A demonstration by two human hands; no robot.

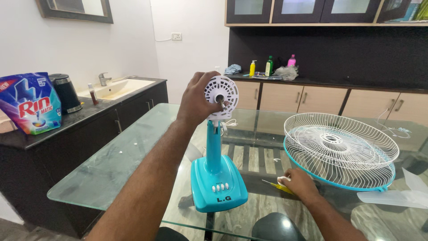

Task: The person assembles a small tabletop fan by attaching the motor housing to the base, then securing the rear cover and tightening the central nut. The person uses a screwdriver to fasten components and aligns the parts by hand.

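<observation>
A turquoise table fan stand [217, 178] with a row of white buttons stands on the glass table [129, 156]. My left hand [196, 96] grips the white round motor housing [221, 90] at the top of the stand, its bare metal shaft pointing toward me. My right hand [301, 184] rests on the table by the stand's right side, closed on a small white piece, with a yellow-handled screwdriver [278, 186] lying under it. Two white wire fan grilles [339, 147] with a turquoise rim lie stacked to the right.
A translucent fan blade [394, 196] lies at the table's right edge. A dark counter on the left carries a detergent pouch [31, 103], a black kettle [66, 93] and a sink [117, 87]. Bottles [269, 66] stand on the far counter.
</observation>
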